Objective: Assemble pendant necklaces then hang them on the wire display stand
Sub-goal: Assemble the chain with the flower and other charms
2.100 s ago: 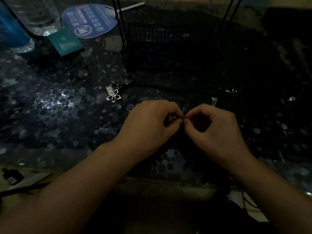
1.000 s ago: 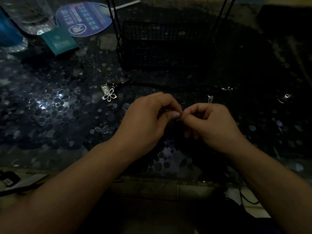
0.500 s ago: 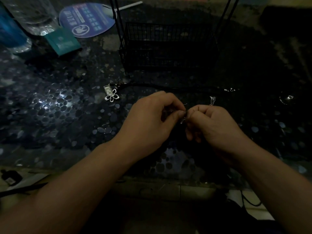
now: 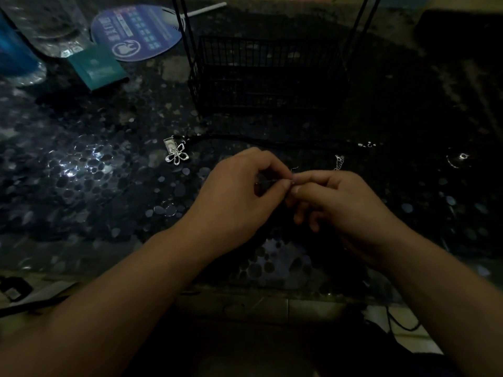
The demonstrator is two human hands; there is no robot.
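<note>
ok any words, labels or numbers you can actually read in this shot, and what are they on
Nothing here can be read for certain.
Round blue fan: rows of white print and a circular logo, too blurred to read.
Teal packet: a small pale emblem and a line of print, too small to read.
Clear bottle: no legible label.
Flower pendant and the tag beside it: no text visible.

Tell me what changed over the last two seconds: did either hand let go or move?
Barely anything. The left hand and right hand keep pinching a small piece where their fingertips meet; the right fingers have curled lower. Neither let go. The flower pendant, cord and wire stand stayed put.
</note>
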